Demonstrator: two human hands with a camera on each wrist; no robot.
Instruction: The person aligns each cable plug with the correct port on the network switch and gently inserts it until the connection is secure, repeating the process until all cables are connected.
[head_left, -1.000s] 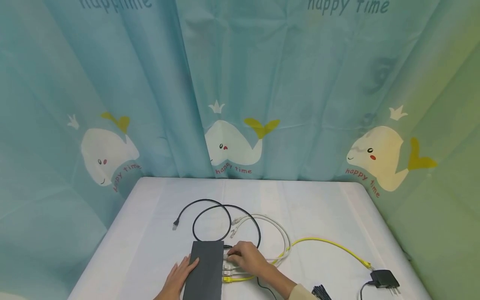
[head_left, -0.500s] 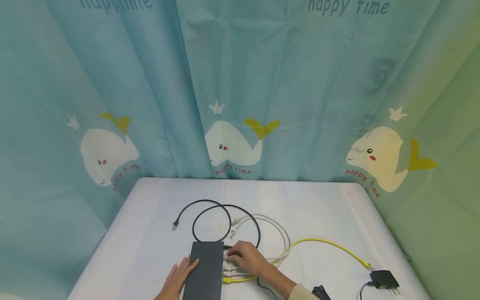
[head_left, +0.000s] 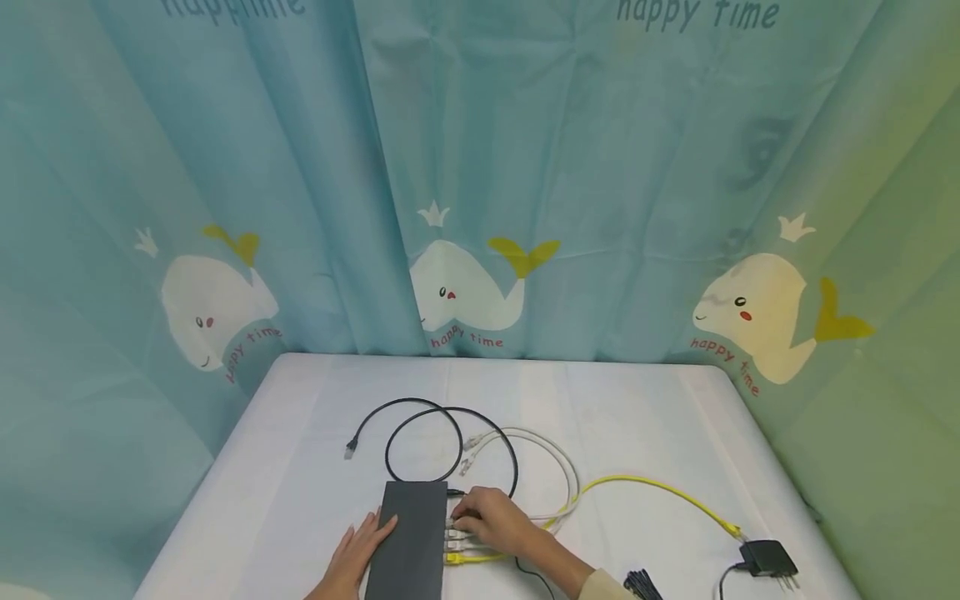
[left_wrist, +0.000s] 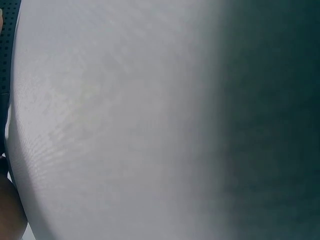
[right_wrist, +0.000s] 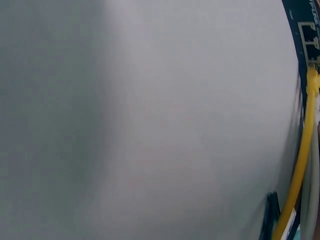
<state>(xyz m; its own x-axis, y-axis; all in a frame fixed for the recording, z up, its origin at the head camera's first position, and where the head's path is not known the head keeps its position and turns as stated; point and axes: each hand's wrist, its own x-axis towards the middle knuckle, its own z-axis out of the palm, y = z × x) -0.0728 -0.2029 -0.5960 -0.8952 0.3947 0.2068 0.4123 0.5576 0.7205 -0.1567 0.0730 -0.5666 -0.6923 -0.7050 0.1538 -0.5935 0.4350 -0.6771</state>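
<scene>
A dark flat network switch (head_left: 408, 542) lies lengthwise on the white table in the head view. My left hand (head_left: 354, 557) rests against its left side, thumb laid over the top edge. At the switch's right side, my right hand (head_left: 495, 523) pinches the plug of a white network cable at the row of ports; the fingertips hide most of the plug. Nearer plugs in that row belong to white cables and to a yellow network cable (head_left: 476, 558). In the right wrist view, the yellow cable (right_wrist: 302, 155) enters a port beside open ports (right_wrist: 311, 37).
A black network cable (head_left: 408, 400) loops behind the switch, its loose plug at left. White cable ends (head_left: 468, 454) lie inside the coil. Far right stands a black power adapter (head_left: 768, 557), the yellow cable's other end beside it. A black bundle (head_left: 642, 585) lies at the front.
My right hand has shifted slightly toward the front along the port row. The black cable's loop has slid a little to the left. My left hand stays in place.
</scene>
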